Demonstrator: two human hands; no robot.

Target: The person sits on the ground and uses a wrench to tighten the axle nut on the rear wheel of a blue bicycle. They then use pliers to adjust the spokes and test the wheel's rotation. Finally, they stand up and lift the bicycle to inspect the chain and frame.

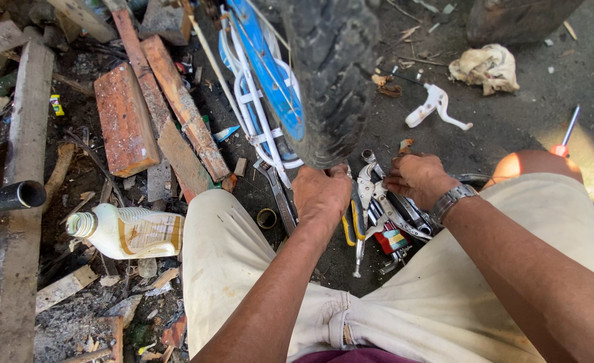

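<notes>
A black knobbly tyre [334, 74] on a blue and white wheel rim [263, 81] stands in front of me. My left hand [320, 195] rests at the bottom of the tyre, fingers curled against it. My right hand [418, 178], with a metal wristwatch, reaches into a pile of hand tools [377, 215] on the ground: spanners, pliers with yellow grips and a red-handled tool. Its fingers are closed among the tools; what they grip is hidden. My knees in pale trousers frame the pile.
Reddish wooden planks [156, 107] and scrap lie at the left. A white plastic bottle [125, 232] lies by my left knee, a black pipe [11, 196] at far left. A white plastic part [435, 107], a crumpled rag [485, 67] and a screwdriver [566, 134] lie on the right.
</notes>
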